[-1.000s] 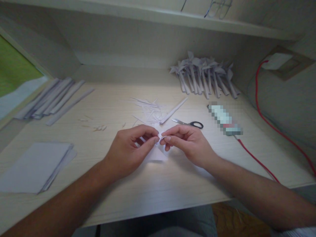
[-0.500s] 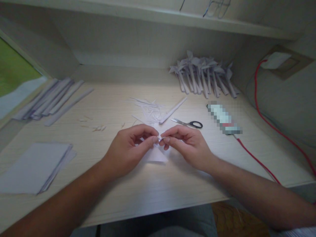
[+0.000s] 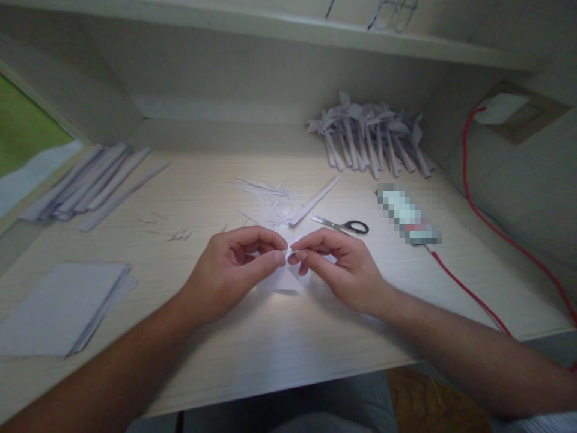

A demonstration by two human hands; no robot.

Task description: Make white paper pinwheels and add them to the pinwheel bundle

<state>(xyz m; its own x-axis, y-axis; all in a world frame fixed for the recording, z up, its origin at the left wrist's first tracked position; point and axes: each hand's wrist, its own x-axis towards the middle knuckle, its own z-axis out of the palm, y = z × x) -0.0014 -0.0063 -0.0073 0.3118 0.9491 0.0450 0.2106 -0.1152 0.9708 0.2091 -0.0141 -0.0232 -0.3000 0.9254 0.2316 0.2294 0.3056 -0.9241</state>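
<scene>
My left hand [image 3: 246,264] and my right hand [image 3: 336,264] meet over the middle of the desk, thumbs and forefingers pinched. Between their fingertips runs a thin pale stick-like piece [image 3: 289,251], mostly covered by the fingers, so its exact kind is unclear. Just beneath the hands shows a white paper square [image 3: 280,281]; whether it hangs from the fingers or lies on the desk I cannot tell. Thin paper strips [image 3: 270,198] are heaped beyond the hands, beside a rolled paper stick [image 3: 314,202]. Black-handled scissors [image 3: 356,227] lie past my right hand.
Paper pinwheels [image 3: 369,132] lean at the back right. A phone [image 3: 408,213] with a red cable [image 3: 469,294] lies to the right. On the left are rolled paper sticks [image 3: 90,180], short pale stick pieces [image 3: 180,234] and stacked paper [image 3: 63,310]. A shelf [image 3: 270,36] overhangs the back.
My fingertips have shifted slightly, and more of the thin pale piece shows between them. The paper square beneath sits a little higher and further left in view. Both hands stay pinched.
</scene>
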